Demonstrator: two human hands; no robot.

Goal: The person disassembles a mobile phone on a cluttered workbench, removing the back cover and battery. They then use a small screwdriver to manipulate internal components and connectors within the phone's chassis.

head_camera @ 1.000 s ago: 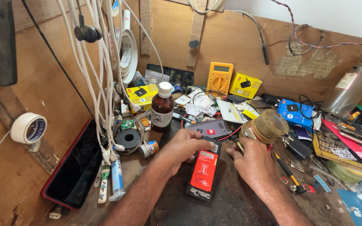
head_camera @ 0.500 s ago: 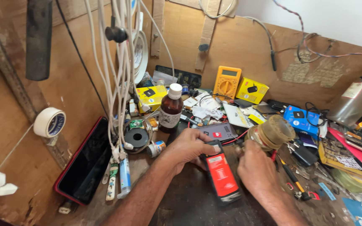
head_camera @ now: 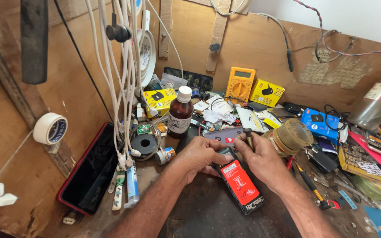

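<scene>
Opened phone (head_camera: pixel 240 185) with red battery exposed lies on surface (head_camera: pixel 199 211); left hand (head_camera: pixel 201 155) clasps its top edge; right hand (head_camera: pixel 261 161), at 3 o'clock, pinches a thin tool (head_camera: pixel 248 137); back unrefitted.

Around the red phone (head_camera: pixel 240 186) the bench (head_camera: pixel 208 216) is bare only on its near side and left of it. Beyond the phone stand a brown bottle (head_camera: pixel 180 113) and a tape roll (head_camera: pixel 290 137), close together with small parts. Right of the phone lie screwdrivers (head_camera: pixel 309 185) and boxes. White cables (head_camera: pixel 122 88) hang far left of it.
</scene>
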